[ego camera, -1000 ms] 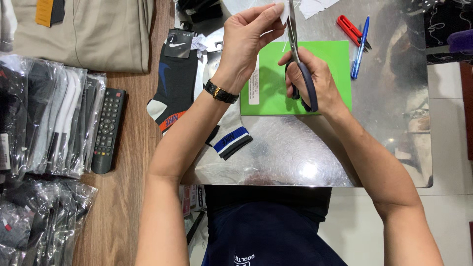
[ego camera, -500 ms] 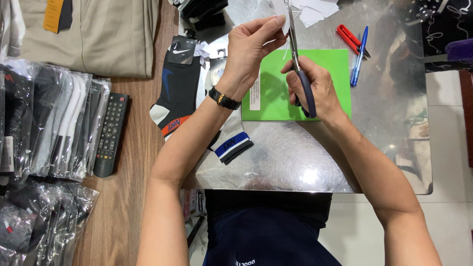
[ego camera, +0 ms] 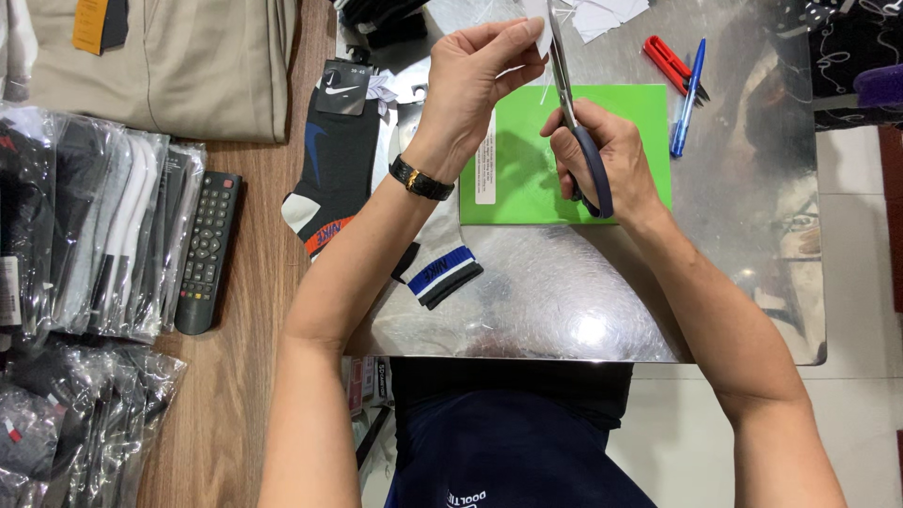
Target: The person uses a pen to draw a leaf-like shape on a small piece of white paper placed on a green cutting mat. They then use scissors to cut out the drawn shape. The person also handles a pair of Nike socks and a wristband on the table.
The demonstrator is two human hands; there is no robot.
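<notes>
Both forearms are bare to the elbow, with no sleeves showing. The left hand (ego camera: 475,80) has a black wristwatch (ego camera: 421,179) with a gold-coloured edge strapped snugly at the wrist. The right hand (ego camera: 602,155) wears nothing: no ring or band shows. Below, the lap is covered by dark navy clothing (ego camera: 508,442) with small white lettering near the bottom edge.

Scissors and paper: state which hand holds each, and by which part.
The right hand holds the scissors by their dark blue handle loops, blades pointing away. The left hand pinches the white paper piece at its lower edge between thumb and fingers.
</notes>
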